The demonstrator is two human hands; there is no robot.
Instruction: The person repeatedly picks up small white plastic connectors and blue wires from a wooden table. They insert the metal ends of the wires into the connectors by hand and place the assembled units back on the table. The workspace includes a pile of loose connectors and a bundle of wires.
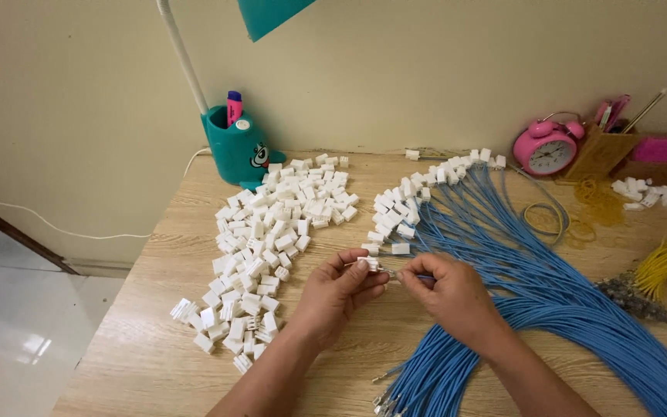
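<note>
Left hand (337,292) pinches a small white connector housing (370,264), right hand (448,292) pinches a thin blue wire (424,277) at its tip beside it: housing light, rigid, wire floppy—grip near terminal; loose housings (272,232) and wire bundle (534,286) beyond.

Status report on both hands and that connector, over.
Left hand pinching a white connector. Right hand pinching a blue wire at its end. Loose connector pile left, blue wire bundle right; nothing between the hands.
</note>
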